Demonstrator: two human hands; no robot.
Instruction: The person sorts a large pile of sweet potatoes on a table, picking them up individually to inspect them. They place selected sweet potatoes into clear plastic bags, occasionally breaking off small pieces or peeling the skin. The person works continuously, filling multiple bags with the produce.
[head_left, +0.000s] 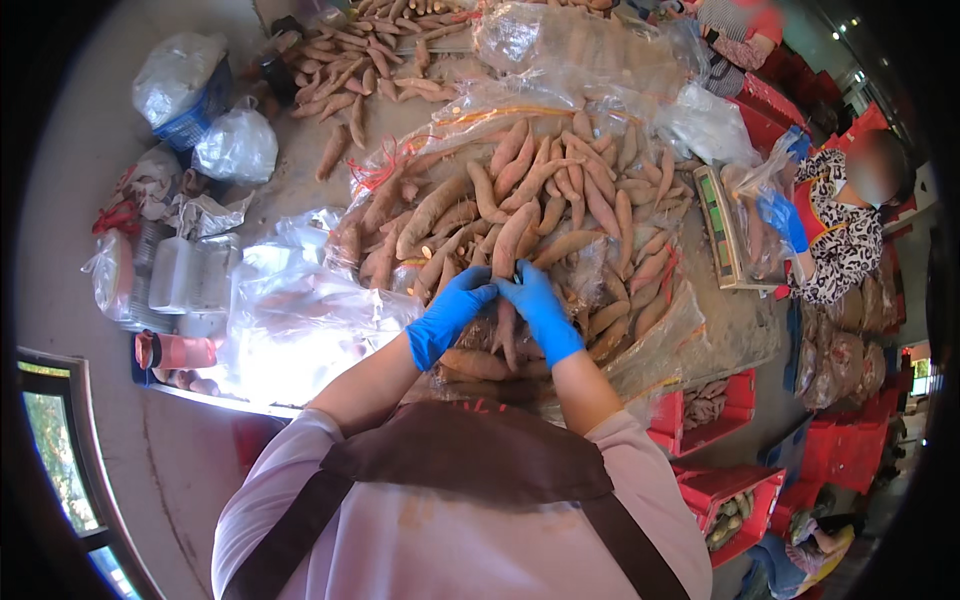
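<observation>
A long, curved sweet potato is held upright in the picture between my two hands, both in blue gloves. My left hand grips it from the left, with the thumb near its middle. From the other side my right hand grips it. A small thing shows by the right fingertips, too small to make out. The tapering lower end of the root shows below the fingers. A heap of sweet potatoes lies around and beyond my hands, on an opened clear plastic sack.
To the right, a co-worker in blue gloves handles a bagged load on a scale. Clear plastic bags, plastic trays and a red bottle stand left. More sweet potatoes lie at the back. Red crates stand below right.
</observation>
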